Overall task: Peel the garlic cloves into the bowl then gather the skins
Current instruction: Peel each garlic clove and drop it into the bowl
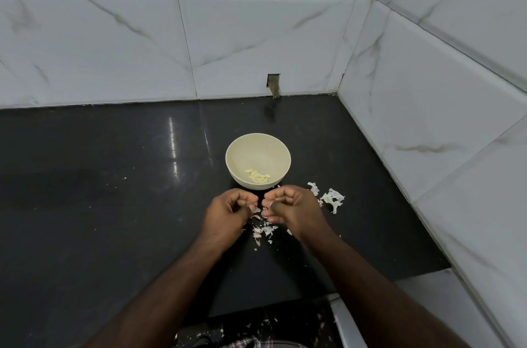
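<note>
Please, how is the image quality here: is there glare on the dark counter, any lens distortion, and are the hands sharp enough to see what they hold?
Head view: bright vertical glare streaks on the black counter left of the bowl; wide-angle lens bows the wall tile lines; light is dim and even; left hand and right hand are fairly sharp, both pinching a small, mostly hidden garlic piece.

One bowl [258, 161], two hands [228, 212].
</note>
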Motion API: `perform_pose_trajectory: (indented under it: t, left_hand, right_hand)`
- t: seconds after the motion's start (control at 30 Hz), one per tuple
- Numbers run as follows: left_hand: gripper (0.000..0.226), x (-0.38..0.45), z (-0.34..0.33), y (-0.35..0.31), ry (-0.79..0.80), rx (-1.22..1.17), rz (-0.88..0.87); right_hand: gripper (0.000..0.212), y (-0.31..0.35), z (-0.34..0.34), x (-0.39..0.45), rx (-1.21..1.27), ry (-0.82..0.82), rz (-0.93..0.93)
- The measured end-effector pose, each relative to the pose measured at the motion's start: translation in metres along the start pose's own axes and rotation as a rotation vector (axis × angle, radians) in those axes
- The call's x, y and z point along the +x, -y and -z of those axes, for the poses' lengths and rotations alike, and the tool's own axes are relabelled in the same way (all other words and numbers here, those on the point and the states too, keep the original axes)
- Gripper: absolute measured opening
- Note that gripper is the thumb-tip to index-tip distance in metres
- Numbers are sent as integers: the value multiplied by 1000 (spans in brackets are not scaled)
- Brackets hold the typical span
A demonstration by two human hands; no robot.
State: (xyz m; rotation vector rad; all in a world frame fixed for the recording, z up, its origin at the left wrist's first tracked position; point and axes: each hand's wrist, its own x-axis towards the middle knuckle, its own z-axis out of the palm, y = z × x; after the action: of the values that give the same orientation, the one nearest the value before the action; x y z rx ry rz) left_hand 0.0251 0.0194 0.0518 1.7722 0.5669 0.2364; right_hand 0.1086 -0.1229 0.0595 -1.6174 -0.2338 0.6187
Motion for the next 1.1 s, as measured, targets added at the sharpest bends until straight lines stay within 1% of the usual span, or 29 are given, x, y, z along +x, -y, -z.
perform_pose_trajectory:
  t: [0.07,0.13,0.2,0.23,0.33,0.47,0.53,0.63,0.8,0.87,1.0,1.1]
  left_hand:
    - [18,3,4,4,-25,104,10]
    - [13,4,9,7,-47,206,25]
    - [16,5,15,11,-48,297,14]
    - [19,6,17,13,-32,335,10]
    - [27,5,21,17,15,421,25]
    - [21,5,19,20,36,498,27]
    - [22,4,18,20,70,534,15]
    - [25,5,15,24,113,586,-42]
    - [21,6,14,30,100,593,-66]
    - [19,6,14,28,95,578,-75]
    - [11,5,13,23,59,531,-80]
    - [10,7,13,21,56,387,-44]
  right_hand:
    - [10,-6,3,3,-140,-36,23]
    - [8,-12,8,7,-412,-62,88]
    - [13,-16,12,8,-676,-46,167]
    - [17,-17,12,8,-752,-21,202]
    - [17,-16,5,9,-845,60,276]
    - [22,-15,-12,17,-1035,240,305]
    - [25,-14,-17,20,-1115,305,288]
    - [25,-14,-20,24,-1193,303,265]
    - [23,-14,-24,26,-1224,286,276]
    - [25,-14,-23,25,-1219,252,295]
    - [19,-15,-19,23,-1140,159,308]
    - [14,-17,-14,23,-981,142,278]
